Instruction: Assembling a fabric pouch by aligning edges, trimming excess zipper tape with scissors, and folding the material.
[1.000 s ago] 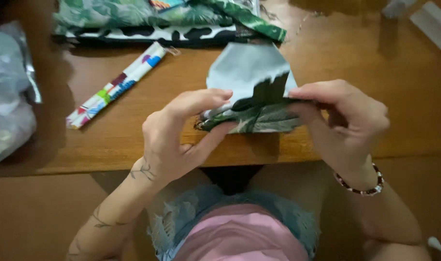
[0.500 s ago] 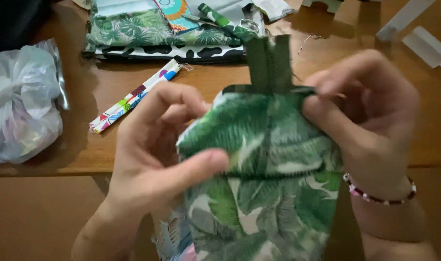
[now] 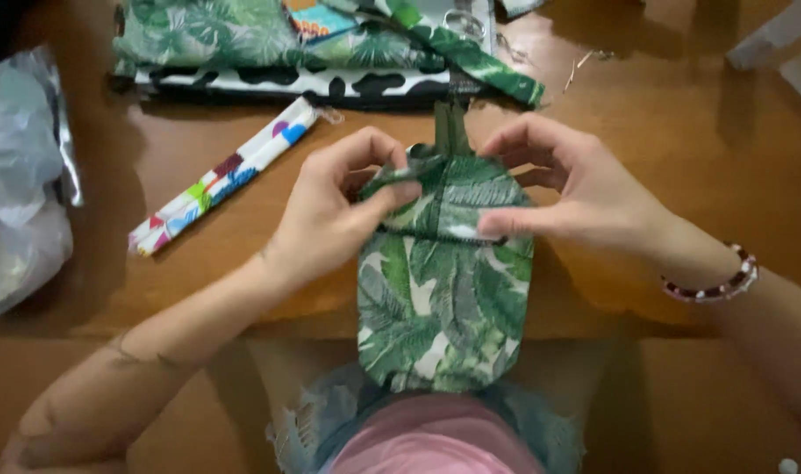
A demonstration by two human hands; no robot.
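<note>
leaf-print pouch [image 3: 440, 307] pinched between left hand [image 3: 335, 215], right hand [image 3: 576, 189]

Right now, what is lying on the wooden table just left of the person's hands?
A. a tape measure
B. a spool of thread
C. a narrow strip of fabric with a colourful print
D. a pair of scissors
C: a narrow colourful printed strip lies slanted on the wooden table, left of the left hand gripping the leaf-print pouch.

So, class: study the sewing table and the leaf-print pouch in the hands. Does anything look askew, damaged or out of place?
Nothing looks damaged. The left hand and right hand hold the leaf-print pouch by its upper part, and its lower end hangs past the table edge. A few loose thread scraps lie on the wood near the fabric pile.
</note>
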